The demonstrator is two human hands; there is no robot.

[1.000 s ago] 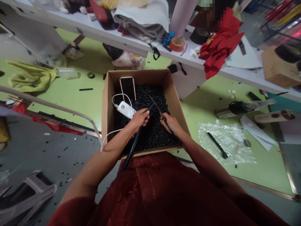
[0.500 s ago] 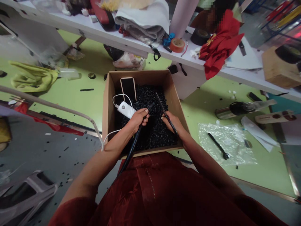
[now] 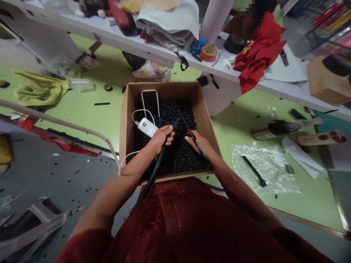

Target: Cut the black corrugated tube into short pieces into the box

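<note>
A cardboard box in front of me holds a heap of small black pieces. Over the heap my left hand is closed around a black ribbed tube, whose far end points up and right past my fingers. On the right of the box, my right hand grips a long, thin dark tool, possibly scissors; its tip lies close to the tube's end. A white power bank with a cable sits beside my left hand, and a phone leans against the box's back wall.
Behind the box runs a white shelf with cloth, tape rolls and a red cloth. On the green table at right lie a bottle and a plastic bag. A grey bent tube crosses at left.
The tip of the tool in my right hand has shifted slightly left, nearer the tube's end. My left hand keeps its hold on the tube. The view has shifted slightly.
</note>
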